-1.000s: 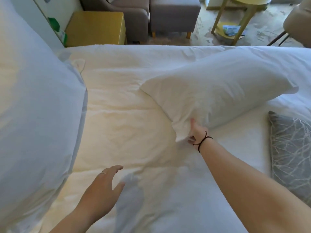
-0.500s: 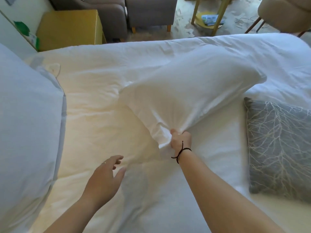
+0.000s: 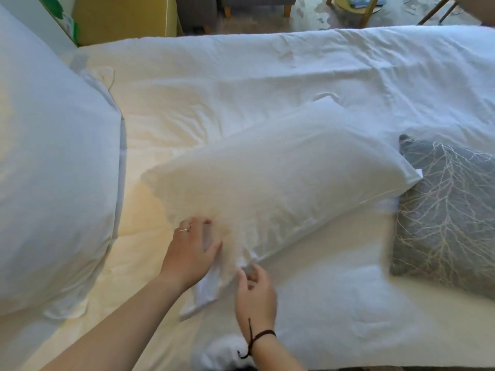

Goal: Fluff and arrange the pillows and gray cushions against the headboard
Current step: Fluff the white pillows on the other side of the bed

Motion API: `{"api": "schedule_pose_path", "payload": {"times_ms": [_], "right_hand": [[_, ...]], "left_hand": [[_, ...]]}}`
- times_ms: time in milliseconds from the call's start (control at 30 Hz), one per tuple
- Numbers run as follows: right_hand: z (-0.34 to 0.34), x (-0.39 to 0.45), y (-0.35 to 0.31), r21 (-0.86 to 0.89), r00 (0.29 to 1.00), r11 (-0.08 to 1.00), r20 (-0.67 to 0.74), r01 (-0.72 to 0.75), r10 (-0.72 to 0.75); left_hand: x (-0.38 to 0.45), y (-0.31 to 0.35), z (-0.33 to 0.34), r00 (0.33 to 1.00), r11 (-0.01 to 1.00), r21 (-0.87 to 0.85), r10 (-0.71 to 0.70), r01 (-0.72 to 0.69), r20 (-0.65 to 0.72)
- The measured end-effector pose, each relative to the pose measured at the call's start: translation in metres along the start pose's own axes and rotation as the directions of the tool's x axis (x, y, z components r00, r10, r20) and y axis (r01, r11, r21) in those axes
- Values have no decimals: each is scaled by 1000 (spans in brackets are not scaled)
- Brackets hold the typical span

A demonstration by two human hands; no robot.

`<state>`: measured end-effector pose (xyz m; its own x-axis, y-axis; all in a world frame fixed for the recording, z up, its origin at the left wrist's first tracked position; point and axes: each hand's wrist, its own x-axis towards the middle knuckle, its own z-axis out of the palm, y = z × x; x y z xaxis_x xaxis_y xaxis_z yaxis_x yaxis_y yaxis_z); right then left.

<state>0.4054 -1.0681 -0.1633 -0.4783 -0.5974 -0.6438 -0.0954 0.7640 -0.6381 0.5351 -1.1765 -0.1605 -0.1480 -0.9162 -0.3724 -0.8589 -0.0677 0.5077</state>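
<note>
A long white pillow (image 3: pixel 281 183) lies slanted across the middle of the bed. My left hand (image 3: pixel 191 250) rests on its near corner, thumb and fingers closing on the pillowcase fabric. My right hand (image 3: pixel 255 287), with a dark cord on the wrist, hovers just below that same corner, its fingers loosely curled and apart. A gray cushion (image 3: pixel 444 210) with a pale branch pattern lies flat at the right, its upper left corner under the pillow's far end. A second big white pillow (image 3: pixel 53 170) fills the left side.
The white duvet (image 3: pixel 267 84) covers the bed to its far edge. Beyond it stand a yellow cabinet (image 3: pixel 120 20), a gray armchair and ottoman (image 3: pixel 203 9), and a yellow-legged table (image 3: pixel 359 6). Something white (image 3: pixel 225 352) sits under my right wrist.
My right hand dragged the white pillow toward me and down onto the bed, then loosened its grip. My left hand moved forward onto the pillow's near corner. The view shifted right, showing more cushion.
</note>
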Motion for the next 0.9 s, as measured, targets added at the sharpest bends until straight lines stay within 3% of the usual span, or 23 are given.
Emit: {"api": "schedule_pose_path", "payload": {"times_ms": [100,200,300,400,467,633,767,833,900], "right_hand": [[-46,51,-35,-170,943,951,-169,259,-287],[-63,127,-107,-414,780,718,-32,559,-625],[-48,201,-175,-642,705,412,298,647,-643],[-28,247,-202,-751,729,220,453,622,-514],[-19,259,-201,-781,724,181,430,598,-539],[-17,247,-148,-760,621,160,369,630,-692],[-31,229,-98,-771,605,150,346,618,-717],[-37,222,-75,-776,607,145,345,613,-716],[-41,218,-61,-783,611,147,339,605,-715]], "left_hand": [[8,-5,2,1000,999,-38,-14,13,-19],[24,0,0,1000,1000,-26,-4,4,-18],[45,9,-5,998,998,23,56,-55,-40],[65,13,-10,995,992,93,89,-85,-44],[77,13,-11,995,990,118,89,-83,-54],[96,5,-8,991,993,88,84,-75,-104],[127,7,-16,984,991,113,84,-67,-158],[151,9,-23,991,987,159,56,-36,-122],[173,9,-28,998,974,217,-60,62,-16]]}}
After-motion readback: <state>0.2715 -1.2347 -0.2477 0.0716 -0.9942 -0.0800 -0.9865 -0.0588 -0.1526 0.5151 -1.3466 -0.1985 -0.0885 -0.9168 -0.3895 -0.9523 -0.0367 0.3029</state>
